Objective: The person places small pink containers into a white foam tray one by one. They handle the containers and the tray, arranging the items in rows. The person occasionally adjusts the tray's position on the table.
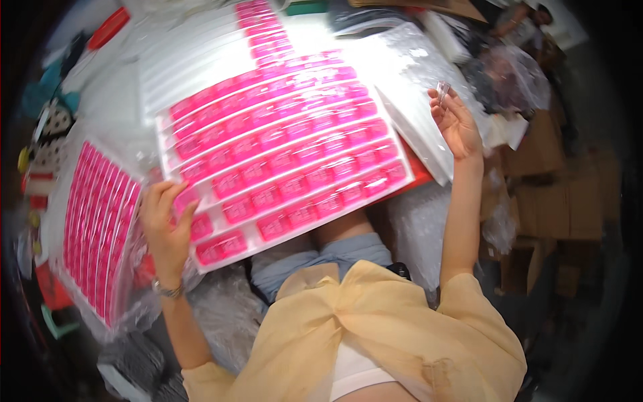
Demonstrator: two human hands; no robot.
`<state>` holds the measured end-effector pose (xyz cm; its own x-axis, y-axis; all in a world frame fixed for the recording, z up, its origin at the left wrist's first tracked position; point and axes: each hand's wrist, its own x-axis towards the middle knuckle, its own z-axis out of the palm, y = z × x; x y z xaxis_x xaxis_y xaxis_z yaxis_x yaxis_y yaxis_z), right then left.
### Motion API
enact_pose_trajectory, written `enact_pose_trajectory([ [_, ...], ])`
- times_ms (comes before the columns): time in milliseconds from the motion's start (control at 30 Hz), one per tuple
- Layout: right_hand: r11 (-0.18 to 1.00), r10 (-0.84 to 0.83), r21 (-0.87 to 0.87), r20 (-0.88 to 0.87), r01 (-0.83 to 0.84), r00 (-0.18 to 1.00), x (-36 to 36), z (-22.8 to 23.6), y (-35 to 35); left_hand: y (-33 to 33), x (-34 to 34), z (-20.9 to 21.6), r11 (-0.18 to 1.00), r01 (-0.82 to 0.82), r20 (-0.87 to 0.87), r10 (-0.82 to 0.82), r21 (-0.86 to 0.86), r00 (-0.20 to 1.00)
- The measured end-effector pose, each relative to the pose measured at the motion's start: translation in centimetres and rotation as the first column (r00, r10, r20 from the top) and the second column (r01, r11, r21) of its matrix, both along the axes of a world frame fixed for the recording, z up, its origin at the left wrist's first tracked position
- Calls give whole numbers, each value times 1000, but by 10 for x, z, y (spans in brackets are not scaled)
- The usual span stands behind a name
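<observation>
A white sheet (251, 240) carrying rows of glossy pink rectangular pieces (295, 134) lies before me, its near edge over my lap. At the sheet's left edge is my left hand (167, 224), fingers and thumb curled on it with pink showing between them. Whether a single piece is pinched there I cannot make out. To the right, my right hand (459, 127) is raised above the sheet's level, holding a small clear plastic piece (442, 92) between thumb and fingertips. Several spots in the left part of the sheet show bare white.
A plastic-wrapped stack of pink sheets (100, 228) stands at the left. White wrapped packs (429, 127) lie right of the sheet, with a strip of pink pieces (261, 30) beyond. Cardboard boxes (559, 208) fill the right side. Another person (522, 23) is at the far right.
</observation>
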<state>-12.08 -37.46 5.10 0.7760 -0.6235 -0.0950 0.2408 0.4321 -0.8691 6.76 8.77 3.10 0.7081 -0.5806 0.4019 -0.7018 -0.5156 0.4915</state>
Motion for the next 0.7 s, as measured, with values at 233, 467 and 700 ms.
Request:
enact_pose_trajectory([
  [233,782,462,-412,-121,-468,879,79,39,223,-23,-73,-5,906,-109,-300,-21,-410,954],
  [467,501,309,-823,-119,-268,944,80,7,298,-28,-98,-25,650,-272,-289,84,-709,954],
  [700,450,362,-796,-252,-405,897,89,23,282,-14,-77,-13,776,-119,-238,-41,-619,970],
])
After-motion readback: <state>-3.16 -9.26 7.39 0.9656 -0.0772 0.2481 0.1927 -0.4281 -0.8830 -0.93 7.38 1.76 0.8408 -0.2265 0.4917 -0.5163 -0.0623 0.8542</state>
